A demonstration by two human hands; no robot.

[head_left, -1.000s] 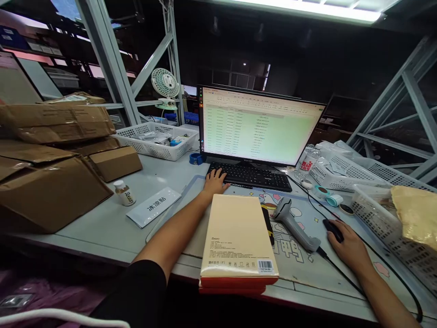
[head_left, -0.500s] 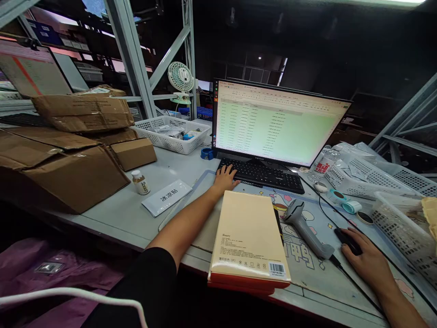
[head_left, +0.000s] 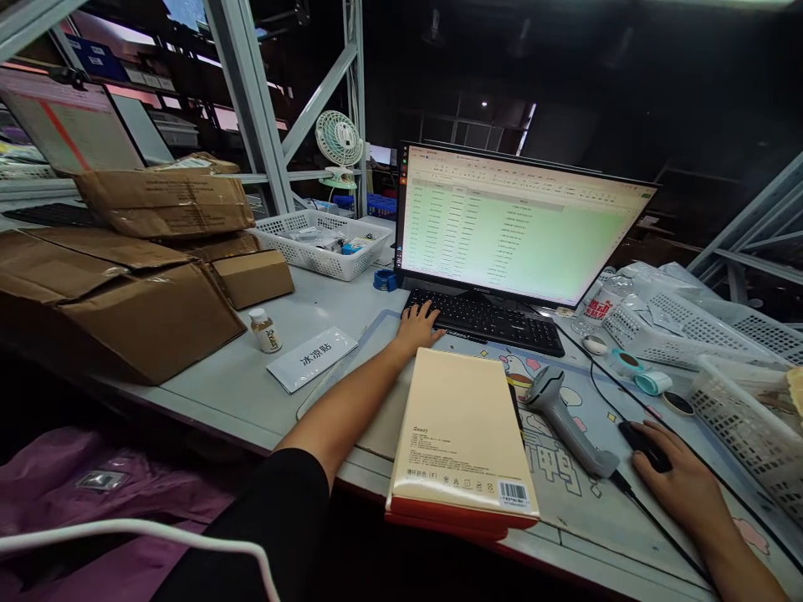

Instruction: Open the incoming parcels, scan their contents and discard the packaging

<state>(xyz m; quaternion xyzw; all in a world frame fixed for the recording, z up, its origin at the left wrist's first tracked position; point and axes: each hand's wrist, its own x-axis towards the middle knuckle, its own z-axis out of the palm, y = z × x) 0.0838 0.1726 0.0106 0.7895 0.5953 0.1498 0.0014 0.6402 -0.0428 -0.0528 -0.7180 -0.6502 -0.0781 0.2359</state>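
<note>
My left hand (head_left: 418,327) rests on the left end of the black keyboard (head_left: 486,320), fingers spread over the keys. My right hand (head_left: 681,477) lies over a black mouse (head_left: 643,441), fingers curled round it. Between my arms a cream flat box (head_left: 462,436) lies on a stack with an orange one beneath, at the table's front edge. A grey barcode scanner (head_left: 566,419) lies on the printed desk mat (head_left: 558,468) to the box's right. The monitor (head_left: 518,226) shows a green spreadsheet.
Cardboard boxes (head_left: 119,284) are piled at the left. A small bottle (head_left: 265,330) and a white packet (head_left: 312,358) lie near them. White baskets (head_left: 326,242) stand behind and at the right (head_left: 746,418). Label rolls (head_left: 649,381), a fan (head_left: 339,142) and grey racking surround the table.
The view has swung a little to the left and down. Both hands stay on the keyboard and the mouse.
</note>
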